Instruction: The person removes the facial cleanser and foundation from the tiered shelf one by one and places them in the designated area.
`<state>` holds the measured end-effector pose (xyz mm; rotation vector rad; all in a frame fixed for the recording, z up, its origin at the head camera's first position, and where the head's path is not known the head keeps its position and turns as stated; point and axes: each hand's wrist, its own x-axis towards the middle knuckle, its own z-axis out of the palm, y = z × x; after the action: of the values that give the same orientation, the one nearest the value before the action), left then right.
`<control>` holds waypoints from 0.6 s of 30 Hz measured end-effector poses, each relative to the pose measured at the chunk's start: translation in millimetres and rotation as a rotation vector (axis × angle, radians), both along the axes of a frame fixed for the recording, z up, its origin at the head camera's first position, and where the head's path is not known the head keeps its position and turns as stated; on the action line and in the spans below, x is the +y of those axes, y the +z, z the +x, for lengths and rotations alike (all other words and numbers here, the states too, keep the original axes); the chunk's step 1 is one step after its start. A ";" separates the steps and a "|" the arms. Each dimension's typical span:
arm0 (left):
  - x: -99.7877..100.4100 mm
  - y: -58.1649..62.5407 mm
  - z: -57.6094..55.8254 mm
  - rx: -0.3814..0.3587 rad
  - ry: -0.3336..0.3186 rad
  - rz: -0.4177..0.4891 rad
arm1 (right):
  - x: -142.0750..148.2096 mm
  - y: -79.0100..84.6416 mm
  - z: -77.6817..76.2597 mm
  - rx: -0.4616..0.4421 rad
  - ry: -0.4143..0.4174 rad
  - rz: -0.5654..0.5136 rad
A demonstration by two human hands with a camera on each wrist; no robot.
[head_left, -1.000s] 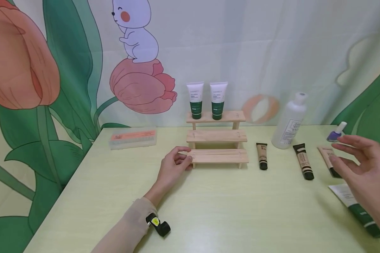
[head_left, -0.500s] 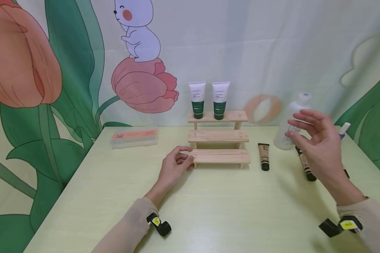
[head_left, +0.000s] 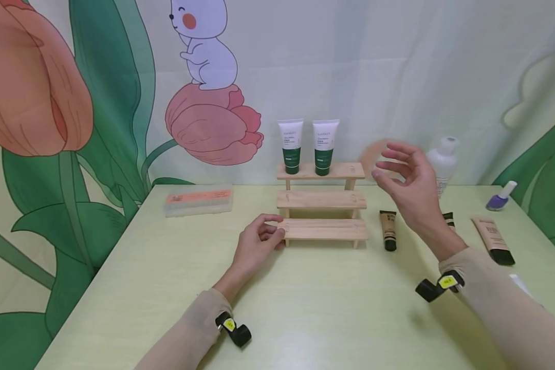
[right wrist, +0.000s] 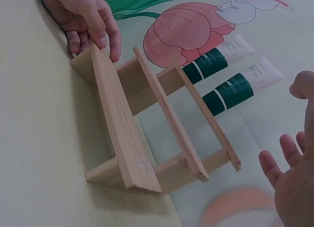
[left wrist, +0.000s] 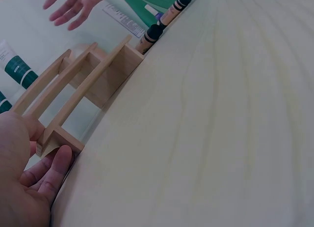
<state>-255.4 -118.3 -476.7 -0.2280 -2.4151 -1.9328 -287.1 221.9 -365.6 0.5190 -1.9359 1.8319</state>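
Note:
A three-step wooden display stand (head_left: 321, 199) carries two white-and-green squeeze tubes (head_left: 291, 146) (head_left: 325, 147), side by side on its top step. My left hand (head_left: 255, 243) pinches the left end of the bottom step; in the left wrist view its fingers (left wrist: 60, 163) curl under that step's end. To the right of the stand, my right hand (head_left: 410, 187) hovers in the air with fingers spread and nothing between them. It partly covers a translucent white bottle (head_left: 444, 160) behind it. In the right wrist view the right fingers (right wrist: 290, 151) are apart from the tubes.
Right of the stand lie a small tan tube with a black cap (head_left: 389, 230), a second one mostly behind my forearm, and a beige tube (head_left: 492, 239). Purple nail polish (head_left: 500, 198) stands at the far right. A clear flat case (head_left: 199, 201) lies at the back left.
My right hand has travelled left from above the tubes at the right to beside the stand, uncovering the beige tube and nail polish. My left hand keeps its hold on the stand.

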 end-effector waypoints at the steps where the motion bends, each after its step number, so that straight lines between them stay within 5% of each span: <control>1: 0.1 0.2 0.1 0.000 0.000 0.000 | -3.2 0.2 -3.5 -0.001 -0.006 0.010; 18: 0.7 0.0 -0.4 0.004 -0.001 0.009 | -51.2 -2.7 -46.3 -0.077 -0.045 0.066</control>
<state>-255.8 -117.6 -476.7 -0.2316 -2.4036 -1.9417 -333.5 170.7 -368.3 0.4279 -2.0477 1.7890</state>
